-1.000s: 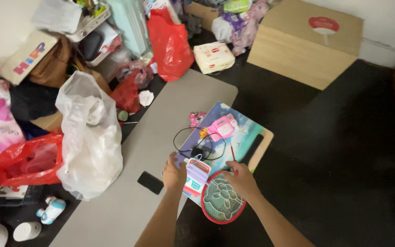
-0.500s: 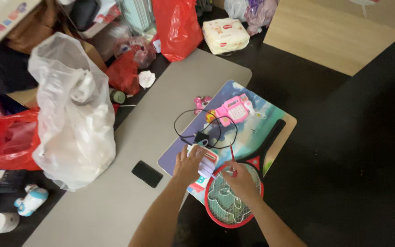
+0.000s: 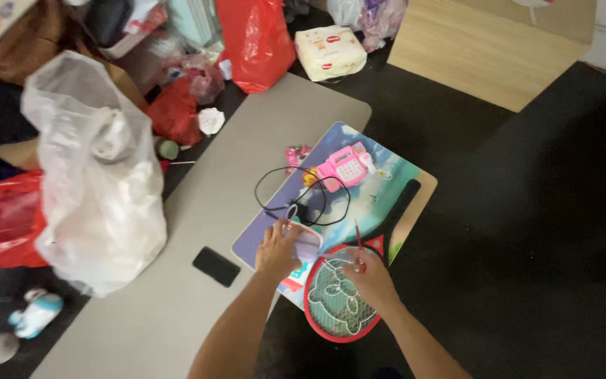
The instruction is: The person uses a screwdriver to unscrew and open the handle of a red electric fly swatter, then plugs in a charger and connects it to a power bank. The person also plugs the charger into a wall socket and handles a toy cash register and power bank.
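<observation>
My left hand (image 3: 278, 247) grips a small pale lilac and white packet (image 3: 306, 245) over the colourful picture board (image 3: 376, 186) on the grey table (image 3: 247, 147). My right hand (image 3: 369, 275) pinches a thin red stick (image 3: 358, 238) held upright, just above the red-rimmed racket (image 3: 338, 298), whose black handle (image 3: 401, 203) lies across the board. A coiled black cable (image 3: 303, 196) and a pink toy cash register (image 3: 341, 168) lie on the board beyond my hands.
A black phone (image 3: 216, 266) lies on the table left of my hand. A big white plastic bag (image 3: 99, 182) stands at the left edge, red bags (image 3: 254, 42) behind. A wooden box (image 3: 485, 42) sits far right on the dark floor.
The view has dropped closer to the table. Both hands stay at the board's near edge, the left still on the packet, the right lifted a little with the red stick.
</observation>
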